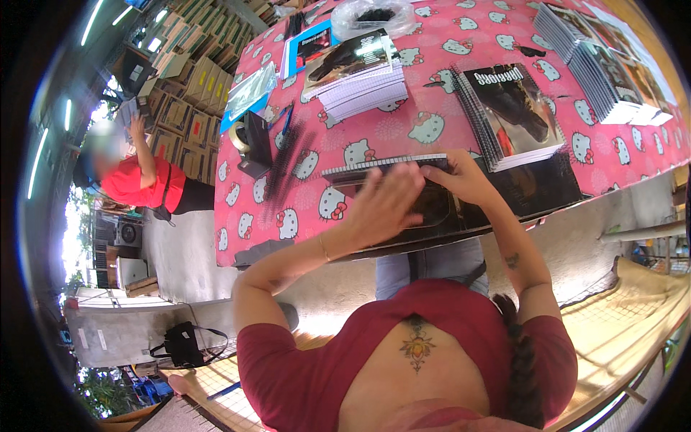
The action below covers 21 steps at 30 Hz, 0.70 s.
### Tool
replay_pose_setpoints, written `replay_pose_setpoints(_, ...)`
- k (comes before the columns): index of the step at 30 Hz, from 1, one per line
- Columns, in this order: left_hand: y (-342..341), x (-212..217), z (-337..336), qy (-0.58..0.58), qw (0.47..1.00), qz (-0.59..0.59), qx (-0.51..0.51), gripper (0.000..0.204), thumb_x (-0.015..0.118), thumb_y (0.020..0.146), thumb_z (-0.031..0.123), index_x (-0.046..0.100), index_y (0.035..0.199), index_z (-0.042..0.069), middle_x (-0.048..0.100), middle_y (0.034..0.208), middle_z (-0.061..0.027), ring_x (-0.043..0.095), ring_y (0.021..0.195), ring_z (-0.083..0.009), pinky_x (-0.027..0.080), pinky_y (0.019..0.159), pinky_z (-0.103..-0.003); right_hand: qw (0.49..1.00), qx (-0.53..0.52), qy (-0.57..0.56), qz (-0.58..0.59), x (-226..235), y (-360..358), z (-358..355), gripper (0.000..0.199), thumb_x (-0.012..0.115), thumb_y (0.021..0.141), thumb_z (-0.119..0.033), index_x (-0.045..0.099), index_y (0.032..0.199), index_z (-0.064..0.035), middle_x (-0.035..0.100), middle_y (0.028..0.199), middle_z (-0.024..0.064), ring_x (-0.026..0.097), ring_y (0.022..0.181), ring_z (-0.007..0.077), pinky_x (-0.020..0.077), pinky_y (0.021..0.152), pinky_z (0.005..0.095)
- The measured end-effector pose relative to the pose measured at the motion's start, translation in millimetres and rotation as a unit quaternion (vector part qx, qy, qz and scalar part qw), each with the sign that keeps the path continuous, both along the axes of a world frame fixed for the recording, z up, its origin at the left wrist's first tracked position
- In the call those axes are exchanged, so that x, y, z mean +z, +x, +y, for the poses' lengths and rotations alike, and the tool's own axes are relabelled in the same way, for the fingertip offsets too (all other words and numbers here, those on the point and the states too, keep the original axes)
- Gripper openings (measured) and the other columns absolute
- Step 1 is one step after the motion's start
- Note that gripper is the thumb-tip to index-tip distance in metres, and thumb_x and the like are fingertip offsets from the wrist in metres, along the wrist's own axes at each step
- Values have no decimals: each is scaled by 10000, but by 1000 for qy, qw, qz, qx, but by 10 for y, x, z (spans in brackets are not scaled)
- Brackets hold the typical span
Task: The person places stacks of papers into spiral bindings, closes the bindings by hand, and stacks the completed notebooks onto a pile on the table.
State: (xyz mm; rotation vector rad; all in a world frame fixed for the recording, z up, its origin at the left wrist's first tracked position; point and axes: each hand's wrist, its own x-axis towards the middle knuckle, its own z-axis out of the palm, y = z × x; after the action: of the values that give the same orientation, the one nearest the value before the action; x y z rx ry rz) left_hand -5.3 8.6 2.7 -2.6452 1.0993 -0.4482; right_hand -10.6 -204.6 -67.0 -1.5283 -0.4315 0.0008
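A dark spiral notebook [353, 171] is tilted up near the front edge of the table, its pale page edges and black coil showing along the top. My right hand [464, 178] grips its right end, thumb on the near side. Against its near face lies my left hand [385, 205], fingers stretched out and slightly blurred. A black glossy sheet or board [533, 189] rests flat beneath and to the right of my hands. Just beyond my right hand is a stack of spiral notebooks [511, 111] with dark picture covers.
Farther back stands a stack of notebooks [360, 90], with more stacks [608, 72] at the far right. Loose black binding coils [288, 162] and a tape dispenser [250, 144] sit on the left of the pink patterned tablecloth [425, 128]. A person in red [147, 176] stands beside cardboard boxes [180, 108].
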Motion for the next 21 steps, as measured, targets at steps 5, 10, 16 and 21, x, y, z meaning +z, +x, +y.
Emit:
replay_pose_setpoints(5,86,-182,50,-26,995,-16,-93,962,726,779,611,436,1418,-46,468,1462,-250,416,1403,-387,302,1104,-636,997,26,11,70,-35,-11,14,245,655,987,-103,687,1206,3,694,948,-16,570,872,59,496,775,266)
replay_pose_setpoints(10,249,-76,0,-67,991,-76,-85,890,617,873,623,443,1471,-13,418,1565,-216,347,1487,-352,248,1167,-597,998,20,5,53,114,-72,49,253,655,980,-85,684,1214,6,696,938,0,575,877,57,502,774,275)
replay_pose_setpoints(16,45,-324,6,-97,983,-25,-154,879,567,910,613,415,1498,-22,394,1583,-219,318,1508,-355,208,1185,-600,996,-55,-22,-71,-47,-11,69,267,674,954,-80,687,1209,0,707,961,62,590,856,89,500,766,288)
replay_pose_setpoints(21,-210,-290,-18,-133,973,21,-185,859,605,934,542,366,1514,-44,356,1599,-249,319,1510,-375,188,1184,-615,994,-42,-35,-96,-26,-23,13,286,705,930,-102,691,1201,-12,705,941,72,593,835,107,502,763,316)
